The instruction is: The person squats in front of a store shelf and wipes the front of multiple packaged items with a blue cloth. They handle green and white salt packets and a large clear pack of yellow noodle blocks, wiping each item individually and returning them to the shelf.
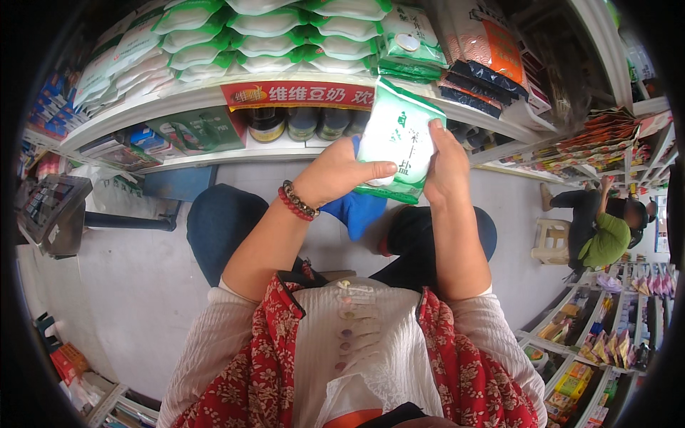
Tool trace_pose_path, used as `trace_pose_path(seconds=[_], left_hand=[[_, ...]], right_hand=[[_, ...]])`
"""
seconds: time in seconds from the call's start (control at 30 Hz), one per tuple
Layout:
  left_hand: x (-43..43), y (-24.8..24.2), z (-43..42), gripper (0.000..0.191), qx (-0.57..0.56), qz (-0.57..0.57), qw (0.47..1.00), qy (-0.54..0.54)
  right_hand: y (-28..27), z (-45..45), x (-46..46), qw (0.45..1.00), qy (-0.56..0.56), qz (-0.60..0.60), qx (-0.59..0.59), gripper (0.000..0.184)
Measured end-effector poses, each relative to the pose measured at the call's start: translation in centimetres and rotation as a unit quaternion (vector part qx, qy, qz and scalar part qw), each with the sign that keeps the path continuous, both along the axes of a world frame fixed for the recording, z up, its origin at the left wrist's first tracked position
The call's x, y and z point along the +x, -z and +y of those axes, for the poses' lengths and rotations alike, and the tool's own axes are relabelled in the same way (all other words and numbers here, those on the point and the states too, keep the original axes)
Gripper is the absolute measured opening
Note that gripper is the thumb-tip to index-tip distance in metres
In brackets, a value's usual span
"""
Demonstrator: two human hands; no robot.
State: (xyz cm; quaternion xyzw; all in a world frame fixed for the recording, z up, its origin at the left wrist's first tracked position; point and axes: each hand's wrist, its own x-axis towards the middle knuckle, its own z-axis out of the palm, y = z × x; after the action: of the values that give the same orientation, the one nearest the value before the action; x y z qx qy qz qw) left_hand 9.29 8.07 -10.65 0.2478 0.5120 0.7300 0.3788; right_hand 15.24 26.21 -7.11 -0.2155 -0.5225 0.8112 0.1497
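A green and white plastic packet of salt (398, 139) is held up in front of the shelf, between both hands. My left hand (342, 168) grips its left side with the thumb across the lower front, and a blue cloth (356, 211) hangs from under this hand. On the packet's right edge is my right hand (448, 160), thumb near the upper corner. Similar green and white packets (409, 40) lie stacked on the shelf just above. Left of them are several piles of white bags with green ends (267, 24). The packet's back and some fingers are hidden.
A white shelf edge (187, 91) crosses before me, with dark-lidded jars (302, 123) on the level below. At left stand a scale (53, 214) and a blue platform (179, 182). At far right a person in green (607, 241) sits near a stool (551, 241) beside stocked shelves.
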Motion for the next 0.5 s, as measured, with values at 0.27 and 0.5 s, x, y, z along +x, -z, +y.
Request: trace_pose_path(seconds=[0.27,0.5], left_hand=[[0.5,0.9,0.5,0.04,0.013,-0.041,0.999,-0.01],[0.6,1.1,1.1,0.039,0.019,-0.064,0.998,0.021]], right_hand=[[2.4,-0.5,2.0,0.984,-0.104,-0.107,-0.1,0.038],[0.9,-0.5,3.1,0.998,-0.036,-0.027,0.052,0.033]])
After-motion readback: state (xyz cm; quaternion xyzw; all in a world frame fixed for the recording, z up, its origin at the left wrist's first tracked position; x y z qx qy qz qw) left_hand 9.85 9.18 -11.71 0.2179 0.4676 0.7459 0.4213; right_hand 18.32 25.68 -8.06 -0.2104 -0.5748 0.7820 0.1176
